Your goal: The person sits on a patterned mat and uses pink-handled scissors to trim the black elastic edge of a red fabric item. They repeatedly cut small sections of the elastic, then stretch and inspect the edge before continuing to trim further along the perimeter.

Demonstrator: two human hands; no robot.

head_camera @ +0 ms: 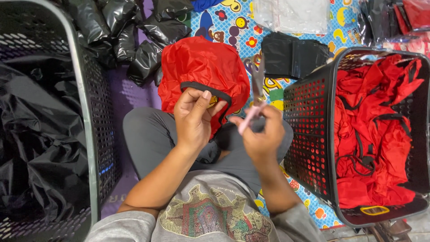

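Red, thin and slightly shiny cloth makes up the garment that lies bunched in a rounded heap over the person's grey-clad knees, with a narrow black band running along its near edge in a shallow arc. Just below that band, the left hand has its grip pinched together on the black edging, thumb pressed against the forefinger, lifting the trim a little off the red cloth. Right of the garment, the right hand has its grip clamped on a pair of scissors with pale pink handles; the blades point up and away, standing beside the garment's right edge, and they look blurred, so I cannot tell whether they touch the cloth. Further right of the garment stands a black perforated basket holding a loose pile of red pieces of the same kind, with black straps threaded through them. Left of the garment is a larger grey-rimmed basket filled with crumpled black glossy fabric. Beyond the garment, more black bundles lie on the floor, and a folded black stack sits on a bright cartoon-print mat that reaches under the knees. A clear plastic packet lies at the far edge of the mat.
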